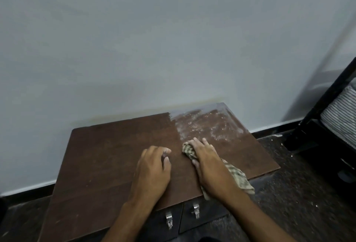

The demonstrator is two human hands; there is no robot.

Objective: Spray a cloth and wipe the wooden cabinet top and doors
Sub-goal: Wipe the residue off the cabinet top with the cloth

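Right hand (pixel 210 164) presses the cloth (pixel 188 150) flat-fingered to reach the wet patch (pixel 208 124) beyond its fingers; left hand (pixel 152 172), loosely curled, braces empty.

Plain pale grey wall (pixel 154 39), dark skirting (pixel 25 193) along base, dark speckled floor (pixel 289 193), black frame (pixel 327 97) at rt w/ striped fabric (pixel 341 112), dim light.

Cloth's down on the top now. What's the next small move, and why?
Probably push the right hand and its cloth forward into the wet patch at the far right corner of the cabinet top; it glistens unwiped just beyond the fingertips.
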